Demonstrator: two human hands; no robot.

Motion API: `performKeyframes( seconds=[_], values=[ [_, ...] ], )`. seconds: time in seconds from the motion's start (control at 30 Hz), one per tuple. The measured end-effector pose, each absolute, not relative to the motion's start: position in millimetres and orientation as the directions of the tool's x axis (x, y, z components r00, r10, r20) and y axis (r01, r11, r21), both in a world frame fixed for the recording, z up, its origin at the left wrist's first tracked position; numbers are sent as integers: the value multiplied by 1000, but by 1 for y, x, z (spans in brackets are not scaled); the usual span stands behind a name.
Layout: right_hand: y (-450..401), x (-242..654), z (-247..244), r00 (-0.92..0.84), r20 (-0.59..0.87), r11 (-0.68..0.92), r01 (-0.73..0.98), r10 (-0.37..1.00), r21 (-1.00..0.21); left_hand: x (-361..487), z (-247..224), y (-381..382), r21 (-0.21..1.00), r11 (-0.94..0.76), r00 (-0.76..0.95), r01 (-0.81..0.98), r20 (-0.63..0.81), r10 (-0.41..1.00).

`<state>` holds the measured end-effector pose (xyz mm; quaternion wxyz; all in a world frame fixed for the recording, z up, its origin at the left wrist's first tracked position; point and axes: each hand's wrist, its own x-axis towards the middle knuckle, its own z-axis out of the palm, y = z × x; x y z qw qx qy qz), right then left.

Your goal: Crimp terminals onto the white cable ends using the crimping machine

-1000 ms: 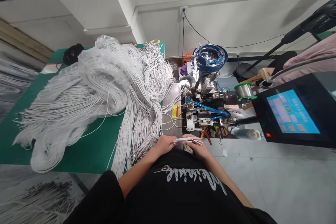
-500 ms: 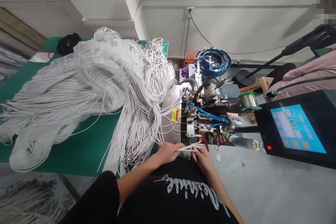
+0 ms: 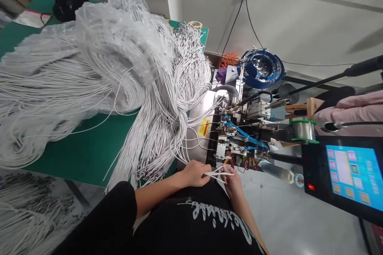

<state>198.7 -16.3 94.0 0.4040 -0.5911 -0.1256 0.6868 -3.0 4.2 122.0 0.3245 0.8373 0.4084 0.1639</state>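
Note:
My left hand (image 3: 195, 173) is closed around several white cables (image 3: 214, 174), whose ends stick out to the right past its fingers. Close beside it, my right hand (image 3: 233, 183) pinches at the free ends of those cables. Both hands are just in front of my body, at the near edge of a machine (image 3: 236, 127) with metal fixtures and blue air tubes. A large heap of white cables (image 3: 158, 127) lies on the left, and some strands run from it across the machine's pale cover (image 3: 194, 143).
The heap spreads over a green table (image 3: 89, 155), partly under clear plastic (image 3: 119, 44). Behind the machine stands a blue feeder bowl (image 3: 277, 69). To the right are a wire spool (image 3: 303, 130) and a lit touchscreen (image 3: 356, 175). More cables (image 3: 36, 215) lie low at left.
My view has shifted and tilted, so the table and machine appear moved. My left hand keeps its hold on the cables; the fingers of my right hand have risen a little along their ends.

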Motion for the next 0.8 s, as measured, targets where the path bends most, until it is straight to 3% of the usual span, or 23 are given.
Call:
performKeyframes(
  seconds=[0.13,0.23,0.53,0.8],
  values=[
    [-13,198,96,3,-680,-628,-379,733,-679,-1,107,9,572,-628,648,527,207,733],
    [-12,199,97,6,-648,-605,-353,762,-714,-7,92,14,506,-703,692,500,255,675],
    [-18,194,84,54,-593,-546,-327,804,-771,-24,55,9,419,-735,800,533,34,599],
    [-27,198,75,-12,-623,-554,-474,782,-685,-18,59,4,348,-755,811,556,-26,585]
  ],
)
